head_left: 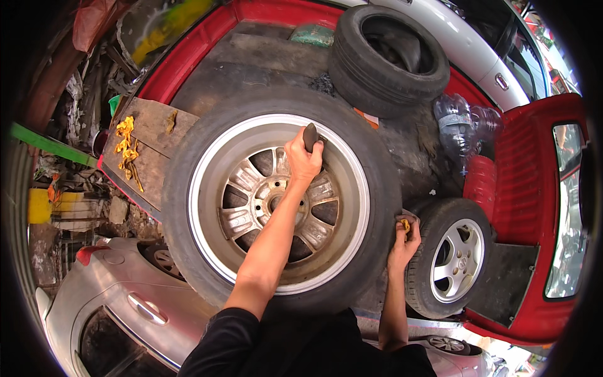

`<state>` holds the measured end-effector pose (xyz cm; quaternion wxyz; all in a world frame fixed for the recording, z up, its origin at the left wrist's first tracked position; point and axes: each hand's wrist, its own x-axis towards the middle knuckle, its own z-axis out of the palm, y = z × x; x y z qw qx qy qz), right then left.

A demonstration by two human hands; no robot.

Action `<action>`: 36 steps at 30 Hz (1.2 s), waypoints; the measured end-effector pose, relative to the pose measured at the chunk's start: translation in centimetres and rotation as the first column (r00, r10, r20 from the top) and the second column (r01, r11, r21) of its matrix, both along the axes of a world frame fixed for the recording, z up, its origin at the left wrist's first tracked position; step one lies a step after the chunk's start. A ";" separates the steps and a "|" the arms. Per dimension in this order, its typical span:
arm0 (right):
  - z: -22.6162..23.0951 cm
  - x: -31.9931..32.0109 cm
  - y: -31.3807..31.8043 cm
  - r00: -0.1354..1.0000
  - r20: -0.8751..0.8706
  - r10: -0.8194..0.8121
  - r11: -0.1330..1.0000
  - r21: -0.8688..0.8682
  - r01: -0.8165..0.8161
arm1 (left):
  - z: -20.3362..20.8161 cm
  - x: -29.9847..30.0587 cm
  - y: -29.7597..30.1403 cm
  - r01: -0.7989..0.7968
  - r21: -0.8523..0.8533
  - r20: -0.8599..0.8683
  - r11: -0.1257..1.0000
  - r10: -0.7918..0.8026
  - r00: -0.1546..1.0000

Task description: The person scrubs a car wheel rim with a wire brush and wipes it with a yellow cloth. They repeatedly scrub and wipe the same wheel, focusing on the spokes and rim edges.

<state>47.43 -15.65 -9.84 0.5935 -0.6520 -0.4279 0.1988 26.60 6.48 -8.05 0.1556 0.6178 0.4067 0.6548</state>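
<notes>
A large wheel lies flat before me, its tire (179, 232) around a silver alloy rim (196, 182) with dirty brown-stained spokes. My left hand (304, 158) reaches across the wheel and is closed on a dark grey flat piece (310, 136), held against the upper right inner wall of the rim. Its exact kind is not clear. My right hand (404, 242) is beside the tire's right edge, fingers closed on a small crumpled yellow-and-grey piece (406, 223), perhaps cloth or sandpaper.
A smaller wheel (453, 261) leans at the right. A loose tire (389, 60) lies at the back, near clear plastic bottles (457, 125). Yellow rags (127, 151) lie on a board at the left. Red truck-bed sides (521, 176) surround this; a silver car (132, 295) stands at lower left.
</notes>
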 end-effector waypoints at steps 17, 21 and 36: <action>0.3 0.0 0.2 0.999 0.040 0.008 1.000 0.005 -0.008 | -0.5 1.3 -0.3 0.062 -0.170 0.336 0.983 -0.001 0.942; 0.2 0.0 0.1 0.999 0.038 0.007 1.000 0.017 -0.008 | -1.3 1.7 -1.3 0.023 -0.239 0.111 0.971 0.004 0.994; 0.0 0.0 0.0 1.000 -0.025 -0.011 1.000 -0.020 0.011 | -0.1 2.0 -0.9 0.093 -0.115 0.315 0.989 -0.052 0.948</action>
